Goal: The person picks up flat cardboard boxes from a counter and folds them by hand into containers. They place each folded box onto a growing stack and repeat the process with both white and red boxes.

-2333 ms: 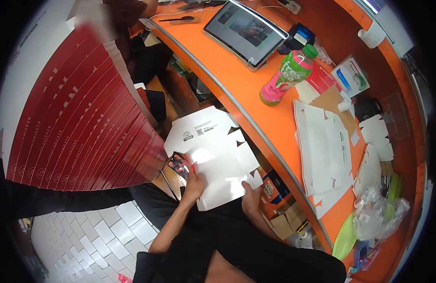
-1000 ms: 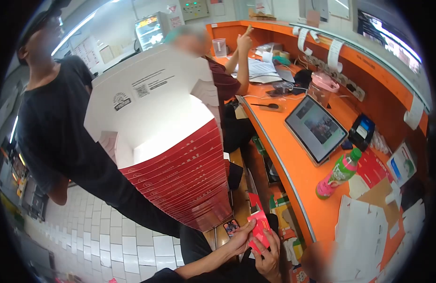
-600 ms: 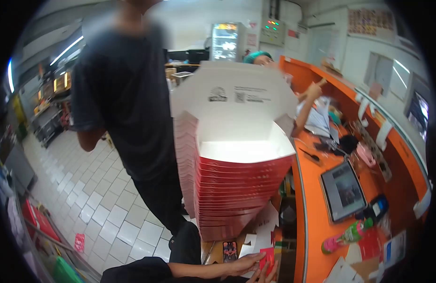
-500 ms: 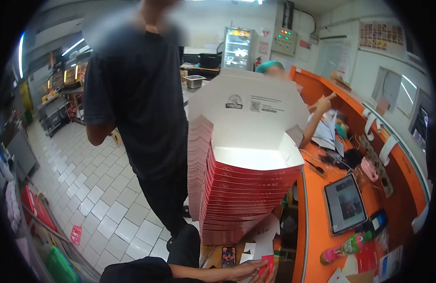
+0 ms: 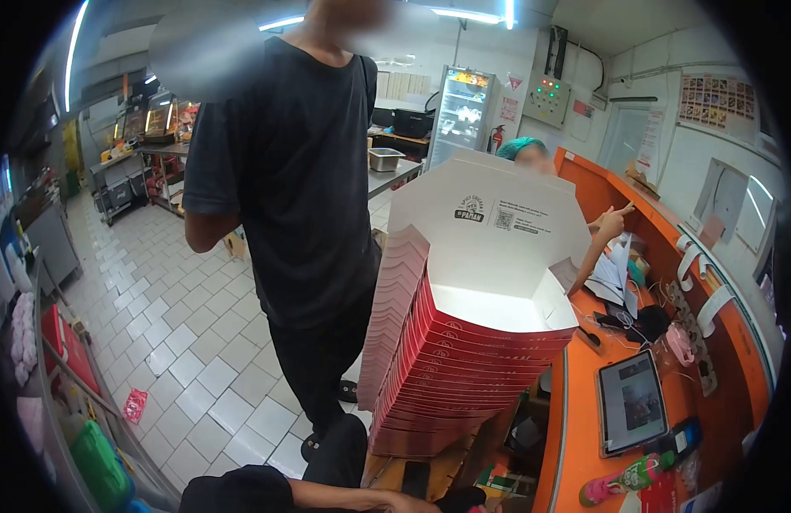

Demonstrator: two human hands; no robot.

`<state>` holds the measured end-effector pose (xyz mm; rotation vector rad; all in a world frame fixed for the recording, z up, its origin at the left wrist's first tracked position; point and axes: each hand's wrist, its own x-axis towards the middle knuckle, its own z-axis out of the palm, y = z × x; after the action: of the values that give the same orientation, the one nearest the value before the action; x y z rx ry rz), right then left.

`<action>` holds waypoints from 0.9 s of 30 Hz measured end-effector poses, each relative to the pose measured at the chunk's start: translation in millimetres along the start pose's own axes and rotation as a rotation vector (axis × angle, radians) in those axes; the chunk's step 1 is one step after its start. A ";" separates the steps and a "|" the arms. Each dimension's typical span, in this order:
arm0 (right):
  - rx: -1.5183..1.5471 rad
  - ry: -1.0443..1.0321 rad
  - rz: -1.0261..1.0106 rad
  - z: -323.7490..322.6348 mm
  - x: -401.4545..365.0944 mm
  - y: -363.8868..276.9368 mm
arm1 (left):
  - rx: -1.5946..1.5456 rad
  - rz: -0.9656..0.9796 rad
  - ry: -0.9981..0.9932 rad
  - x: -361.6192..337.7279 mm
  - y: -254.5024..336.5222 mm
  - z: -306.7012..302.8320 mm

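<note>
Peering down through the head camera, I get only the edge of the handwork: the left hand (image 5: 410, 503) is at the bottom border, its fingertips cut off, and I cannot tell whether it is open or gripping. What seems to be the right hand (image 5: 496, 508) barely shows, its grip unreadable too. A sliver of something pink (image 5: 476, 510) shows between them; I judge it is being handled there, but can't make out how.

Just beyond the left hand, a phone (image 5: 415, 480) lies on the low wooden counter (image 5: 454, 468), near the foot of the stack (image 5: 472, 376). That is a tall nest of open red boxes, each sitting in the one beneath, lids raised behind. The top box (image 5: 489, 309) shows its white inside. The stack leans a little, so I'd judge that shifting it would call for support low down.

To the right, the orange counter (image 5: 577, 376) carries a tablet (image 5: 632, 402) and a bottle (image 5: 626, 479). Farther off are a metal pan (image 5: 384, 161), a stocked fridge (image 5: 461, 111) and two people, one standing (image 5: 306, 188), one behind the stack (image 5: 522, 151).
</note>
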<state>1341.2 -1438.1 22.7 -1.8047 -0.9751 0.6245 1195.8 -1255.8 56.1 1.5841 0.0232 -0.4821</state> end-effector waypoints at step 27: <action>0.055 -0.374 -0.047 -29.8 4.8 -104.9 | -0.193 -0.024 -0.114 6.4 -44.9 3.2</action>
<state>1330.3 -1425.6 130.6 -1.6422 -1.2308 0.9728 1187.1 -1256.7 11.5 1.3666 0.0024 -0.5715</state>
